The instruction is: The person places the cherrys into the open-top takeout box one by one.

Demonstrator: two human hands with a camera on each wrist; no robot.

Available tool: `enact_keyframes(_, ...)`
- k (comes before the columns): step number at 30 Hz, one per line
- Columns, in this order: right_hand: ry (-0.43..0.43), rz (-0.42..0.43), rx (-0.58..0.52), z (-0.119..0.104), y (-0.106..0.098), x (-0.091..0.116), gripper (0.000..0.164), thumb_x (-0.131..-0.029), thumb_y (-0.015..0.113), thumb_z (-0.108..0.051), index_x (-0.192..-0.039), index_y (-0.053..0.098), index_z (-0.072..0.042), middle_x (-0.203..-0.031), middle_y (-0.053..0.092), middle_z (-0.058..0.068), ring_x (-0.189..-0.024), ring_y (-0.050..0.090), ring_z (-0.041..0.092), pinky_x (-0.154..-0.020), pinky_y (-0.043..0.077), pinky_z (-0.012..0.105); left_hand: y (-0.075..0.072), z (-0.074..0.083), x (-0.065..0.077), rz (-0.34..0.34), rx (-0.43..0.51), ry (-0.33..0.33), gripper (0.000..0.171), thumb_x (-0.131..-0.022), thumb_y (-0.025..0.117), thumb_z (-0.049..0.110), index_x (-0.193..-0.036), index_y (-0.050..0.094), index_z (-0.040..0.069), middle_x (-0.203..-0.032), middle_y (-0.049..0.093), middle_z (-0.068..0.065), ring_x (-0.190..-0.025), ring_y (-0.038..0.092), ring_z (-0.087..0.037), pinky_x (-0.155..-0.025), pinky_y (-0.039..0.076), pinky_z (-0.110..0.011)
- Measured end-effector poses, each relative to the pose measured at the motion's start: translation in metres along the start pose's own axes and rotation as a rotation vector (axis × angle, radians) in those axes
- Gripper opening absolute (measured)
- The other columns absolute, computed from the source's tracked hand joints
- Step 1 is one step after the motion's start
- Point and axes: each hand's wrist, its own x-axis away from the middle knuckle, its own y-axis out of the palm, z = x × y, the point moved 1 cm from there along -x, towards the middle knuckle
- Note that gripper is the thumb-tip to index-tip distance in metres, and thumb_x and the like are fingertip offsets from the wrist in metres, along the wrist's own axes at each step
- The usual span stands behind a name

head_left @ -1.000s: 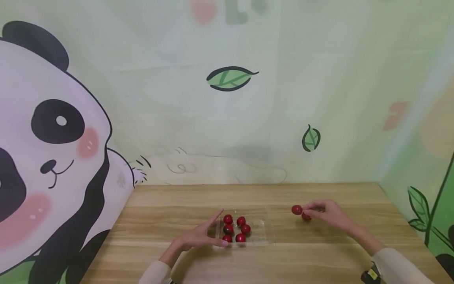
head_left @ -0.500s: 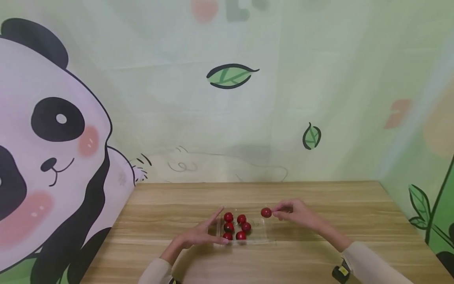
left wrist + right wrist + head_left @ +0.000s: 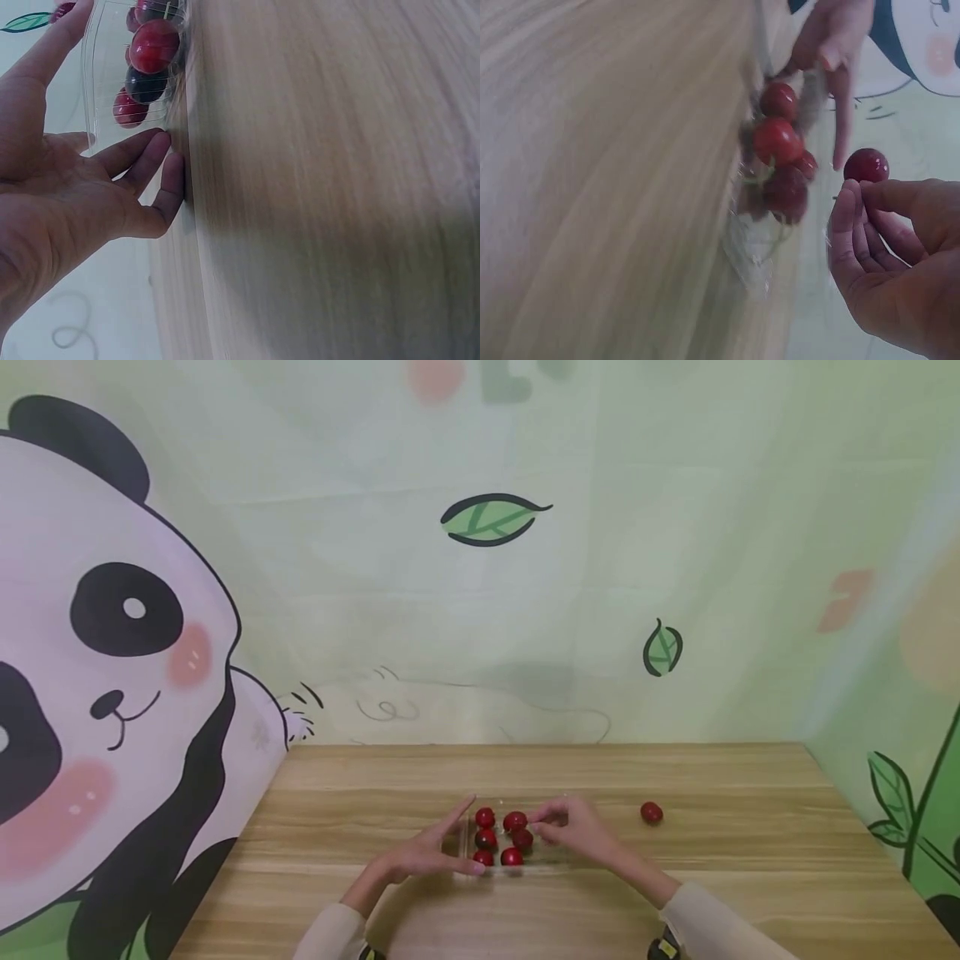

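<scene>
A clear plastic tray [image 3: 551, 857] with several dark red cherries [image 3: 512, 857] in it sits on the table. My left hand [image 3: 420, 858] spreads its thumb and index finger along the tray's left end; in the left wrist view the other fingers are bent lightly beside its wall [image 3: 105, 52]. Over the tray's right part, my right hand [image 3: 577, 831] pinches one cherry [image 3: 866, 166] between thumb and fingertips. In the right wrist view this cherry is held apart from those in the tray; its stem is hidden by the fingers.
A single loose cherry [image 3: 652, 812] lies on the wooden table [image 3: 720, 893], to the right of the tray. Behind the table's far edge hangs a pale green cloth [image 3: 360, 593] printed with a panda and leaves.
My right hand has picked up a cherry from beside another one at the right and carried it left over the tray. The left hand has stayed at the tray's left end.
</scene>
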Motion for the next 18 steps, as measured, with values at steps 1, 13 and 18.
enact_keyframes(1, -0.011, 0.007, 0.007, 0.001, 0.004, -0.001, 0.015, -0.094, 0.069, -0.002, -0.101, 0.074, 0.01, -0.092, 0.076, 0.025, -0.072, 0.073, 0.029, -0.062, 0.061, 0.023, 0.0, 0.0, 0.0, 0.001, -0.001, 0.0, 0.115, -0.085, 0.082, 0.038, -0.166, 0.002, 0.025, -0.167, 0.02, -0.029, -0.154, 0.019, -0.05, -0.119, 0.017, -0.076)
enact_keyframes(13, 0.001, 0.021, 0.01, 0.004, 0.032, -0.016, 0.006, -0.088, 0.07, 0.008, -0.091, 0.073, 0.011, -0.078, 0.074, 0.023, -0.058, 0.07, 0.027, -0.053, 0.06, 0.027, -0.002, -0.001, 0.0, 0.007, -0.002, 0.003, 0.115, -0.085, 0.082, 0.037, -0.166, 0.001, 0.025, -0.166, 0.023, -0.029, -0.153, 0.02, -0.052, -0.118, 0.018, -0.077)
enact_keyframes(18, 0.015, 0.021, 0.024, 0.006, 0.036, -0.018, 0.004, -0.087, 0.07, 0.009, -0.089, 0.073, 0.011, -0.075, 0.074, 0.022, -0.055, 0.069, 0.024, -0.049, 0.057, 0.02, -0.001, -0.002, 0.0, -0.006, -0.011, 0.007, 0.114, -0.086, 0.081, 0.038, -0.166, 0.0, 0.025, -0.167, 0.019, -0.029, -0.154, 0.017, -0.052, -0.118, 0.017, -0.078)
